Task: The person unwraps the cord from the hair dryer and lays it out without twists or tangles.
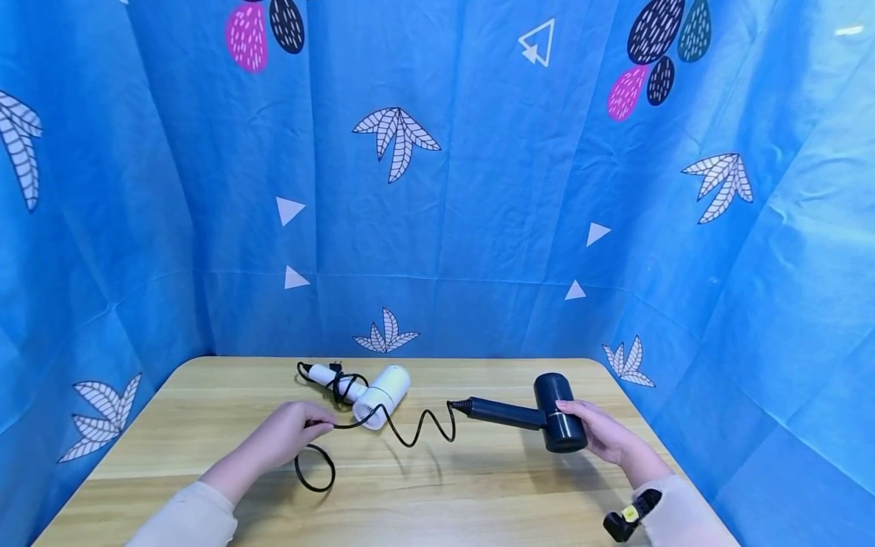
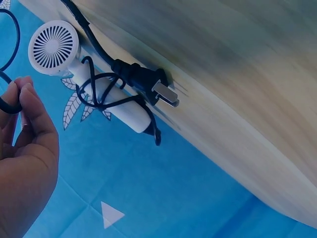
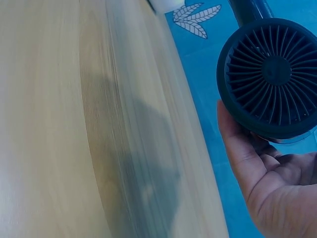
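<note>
My right hand [image 1: 601, 434] grips the barrel of a black hair dryer [image 1: 548, 391], holding it above the table with its handle toward the left. In the right wrist view the dryer's round vented end [image 3: 276, 70] faces the camera, with the thumb along its edge. A wavy black cord [image 1: 410, 445] runs from the handle to my left hand [image 1: 290, 434], which pinches it between thumb and fingertips. More cord hangs in a loop [image 1: 333, 472] below that hand. A black two-prong plug [image 2: 141, 79] shows large in the left wrist view.
Behind the cord, a white hair dryer [image 1: 391, 384] lies on the wooden table [image 1: 472, 501], its own black cord wound round its handle. Blue patterned curtains [image 1: 437, 228] stand close behind and at both sides. A black strap-on device [image 1: 632, 514] sits at the right sleeve.
</note>
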Demonstrator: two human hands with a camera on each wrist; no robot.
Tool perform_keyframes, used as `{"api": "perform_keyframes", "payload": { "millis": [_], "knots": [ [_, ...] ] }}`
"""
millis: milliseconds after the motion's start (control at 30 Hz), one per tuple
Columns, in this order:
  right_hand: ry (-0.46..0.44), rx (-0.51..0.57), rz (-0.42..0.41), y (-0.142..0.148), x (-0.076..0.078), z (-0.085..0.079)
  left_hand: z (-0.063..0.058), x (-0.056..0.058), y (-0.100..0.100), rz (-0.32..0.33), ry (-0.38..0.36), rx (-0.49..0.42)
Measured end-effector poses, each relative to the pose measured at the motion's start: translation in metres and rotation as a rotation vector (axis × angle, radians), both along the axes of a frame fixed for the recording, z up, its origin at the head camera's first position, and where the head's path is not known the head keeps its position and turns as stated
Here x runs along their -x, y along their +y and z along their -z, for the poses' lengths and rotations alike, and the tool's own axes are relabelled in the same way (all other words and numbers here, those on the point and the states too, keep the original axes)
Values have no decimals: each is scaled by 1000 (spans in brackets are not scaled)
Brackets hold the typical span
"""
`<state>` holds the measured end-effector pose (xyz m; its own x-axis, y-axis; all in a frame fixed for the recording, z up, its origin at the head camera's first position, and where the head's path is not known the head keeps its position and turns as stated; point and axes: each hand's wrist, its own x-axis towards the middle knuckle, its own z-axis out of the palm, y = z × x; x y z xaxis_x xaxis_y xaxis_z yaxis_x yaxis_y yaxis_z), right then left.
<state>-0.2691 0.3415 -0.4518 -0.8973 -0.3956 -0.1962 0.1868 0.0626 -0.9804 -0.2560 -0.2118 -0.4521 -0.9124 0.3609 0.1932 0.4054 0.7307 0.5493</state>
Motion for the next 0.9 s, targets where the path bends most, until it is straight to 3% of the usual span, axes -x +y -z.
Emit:
{"api": "perform_keyframes", "payload": {
  "millis": [233, 433, 633, 900],
  "knots": [
    [-4, -6, 2, 9, -2, 0, -2, -3, -8, -30, -16, -2],
    [-13, -38, 16, 17, -4, 1, -3, -5, -18, -39, 19, 21],
    [-38, -63, 28, 26, -7, -2, -5, -6, -27, -58, -10, 17],
    [-39, -83, 13, 39, -12, -8, -8, -7, -40, -76, 21, 35]
  ]
}}
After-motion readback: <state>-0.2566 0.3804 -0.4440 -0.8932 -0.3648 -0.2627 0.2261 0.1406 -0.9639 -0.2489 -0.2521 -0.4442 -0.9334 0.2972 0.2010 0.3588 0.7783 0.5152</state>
